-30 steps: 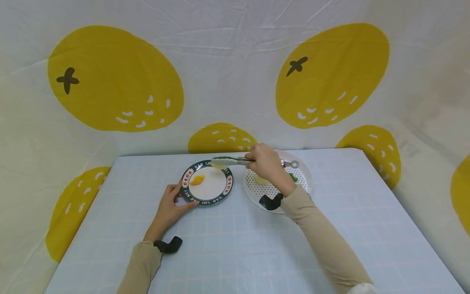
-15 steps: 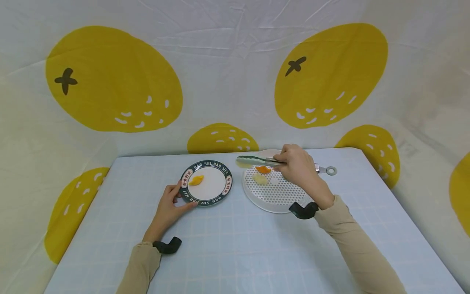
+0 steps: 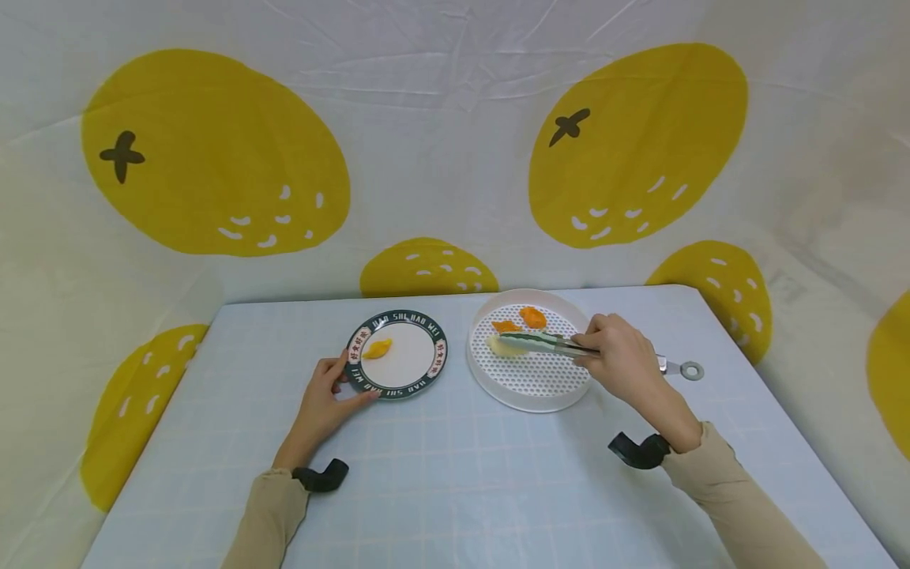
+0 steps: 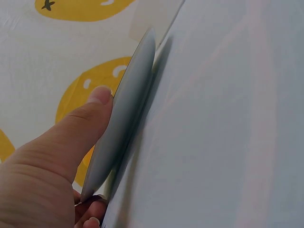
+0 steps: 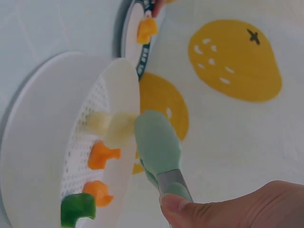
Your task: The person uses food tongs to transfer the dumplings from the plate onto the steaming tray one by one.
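Note:
My left hand (image 3: 325, 403) holds the near-left edge of a round plate (image 3: 441, 348) with a dark green patterned rim, thumb against its rim in the left wrist view. A yellow-orange piece (image 3: 377, 348) lies on the plate. My right hand (image 3: 629, 359) grips metal tongs (image 3: 533, 341) with pale green tips, held over a round white perforated drainer (image 3: 529, 401). At the tong tips in the right wrist view is a pale chunk (image 5: 120, 129); another pale chunk (image 5: 96, 122) lies behind it. Two orange pieces (image 3: 533, 318) and a green piece (image 5: 78, 209) also lie in the drainer.
A table with a pale checked cloth (image 3: 441, 490) carries the plate on the left and the drainer on the right. Behind it hangs a white sheet (image 3: 441, 158) with large yellow fruit prints. A dark curved mount (image 3: 321, 476) sits on each wrist.
My right hand has carried the tongs and pale chunk rightward from above the plate, then toward me and over the drainer. My left hand has stayed at the plate.

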A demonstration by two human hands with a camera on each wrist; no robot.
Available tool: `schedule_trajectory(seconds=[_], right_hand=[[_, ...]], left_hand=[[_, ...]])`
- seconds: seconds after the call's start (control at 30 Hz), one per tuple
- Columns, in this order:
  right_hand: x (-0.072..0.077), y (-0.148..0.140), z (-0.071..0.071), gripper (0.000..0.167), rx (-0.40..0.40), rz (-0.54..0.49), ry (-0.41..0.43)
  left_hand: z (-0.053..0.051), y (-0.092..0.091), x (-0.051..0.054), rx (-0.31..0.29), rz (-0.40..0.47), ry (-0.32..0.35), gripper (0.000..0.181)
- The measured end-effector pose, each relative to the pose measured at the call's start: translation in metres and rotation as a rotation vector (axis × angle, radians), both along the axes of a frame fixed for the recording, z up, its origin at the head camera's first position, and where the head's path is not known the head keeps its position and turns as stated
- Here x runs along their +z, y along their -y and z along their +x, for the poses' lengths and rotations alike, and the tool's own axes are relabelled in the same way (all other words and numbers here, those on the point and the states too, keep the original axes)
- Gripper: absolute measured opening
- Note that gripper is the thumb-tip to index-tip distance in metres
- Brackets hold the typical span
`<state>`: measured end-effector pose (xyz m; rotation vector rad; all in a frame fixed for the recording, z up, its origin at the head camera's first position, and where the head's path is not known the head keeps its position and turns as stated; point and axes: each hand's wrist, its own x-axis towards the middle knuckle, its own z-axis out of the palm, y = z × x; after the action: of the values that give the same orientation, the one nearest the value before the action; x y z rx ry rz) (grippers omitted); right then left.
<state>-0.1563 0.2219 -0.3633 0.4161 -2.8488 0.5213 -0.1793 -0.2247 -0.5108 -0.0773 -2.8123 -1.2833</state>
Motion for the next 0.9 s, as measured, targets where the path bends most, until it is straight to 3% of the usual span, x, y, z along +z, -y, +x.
schedule_trajectory(seconds=[0.23, 0.43, 0.9], right_hand=[[-0.016, -0.008, 0.012, 0.030, 0.023, 0.014, 0.018], [-0.025, -0.009, 0.015, 0.032, 0.027, 0.026, -0.013], [-0.024, -0.006, 0.016, 0.038, 0.027, 0.065, 0.005]], left_hand=[[0.000, 0.001, 0.000, -0.001, 0.003, -0.002, 0.109], [0.000, 0.000, -0.001, -0.004, 0.009, -0.004, 0.108], [0.000, -0.001, 0.000, 0.000, 0.005, -0.007, 0.108]])
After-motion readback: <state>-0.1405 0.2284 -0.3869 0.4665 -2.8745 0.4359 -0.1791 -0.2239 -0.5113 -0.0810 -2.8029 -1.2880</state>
